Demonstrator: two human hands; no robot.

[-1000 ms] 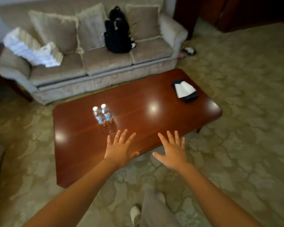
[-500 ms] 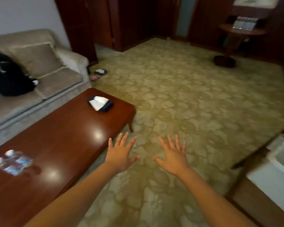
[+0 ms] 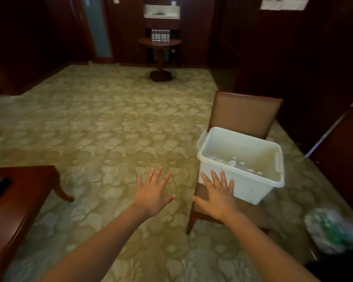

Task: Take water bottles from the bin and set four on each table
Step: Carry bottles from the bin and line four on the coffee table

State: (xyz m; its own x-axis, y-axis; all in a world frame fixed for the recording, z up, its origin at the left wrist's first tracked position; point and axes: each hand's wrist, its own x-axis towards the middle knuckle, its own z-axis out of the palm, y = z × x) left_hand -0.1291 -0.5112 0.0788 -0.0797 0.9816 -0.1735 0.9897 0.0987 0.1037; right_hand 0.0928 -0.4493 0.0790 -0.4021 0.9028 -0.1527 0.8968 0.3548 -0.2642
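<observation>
A room with dark wood walls is seen, and most of the floor is covered by a pale patterned carpet. At the far wall a round surface is placed on one leg. A row of clear things stands on it, but it is too blurred to tell if they are bottles. At the left edge the corner of a low surface is visible. To the right a chair is placed, and a white bin is set on its seat. A crumpled bag lies on the floor near the chair.

The left hand is held over the carpet, released, with fingers spread, and nothing is carried in it. The right hand is also released and empty. It is seen before the near wall of the bin, and it cannot be told if the wall is touched.

The bottles lie at the bottom of the bin, with white caps partly visible. They are probably small, full and a little heavy, with smooth, thin plastic that gives under pressure. Each is best taken round the middle of the body, not by the cap.
</observation>
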